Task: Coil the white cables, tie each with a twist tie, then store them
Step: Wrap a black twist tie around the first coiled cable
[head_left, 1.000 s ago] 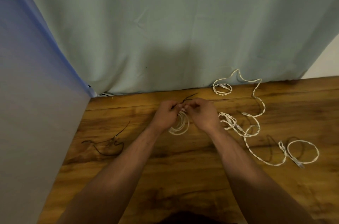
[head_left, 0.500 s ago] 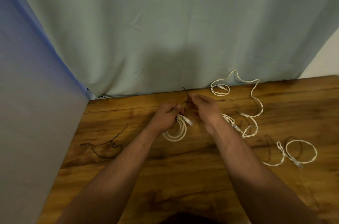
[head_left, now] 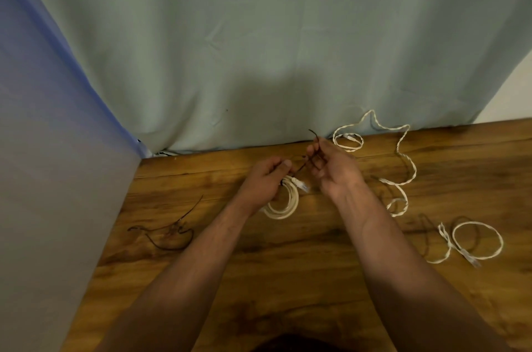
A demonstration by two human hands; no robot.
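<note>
The left hand [head_left: 266, 182] has its grip curled around the coiled white cable [head_left: 292, 197]. The right hand [head_left: 334, 170] pinches the dark twist tie [head_left: 301, 168], which slants from the coil up toward the far right.

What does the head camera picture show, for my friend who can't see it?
The left hand grips a white cable coil while the right hand pinches a twist tie. A loose cable lies right of them, spare ties left, on a wooden surface before a green curtain.
</note>
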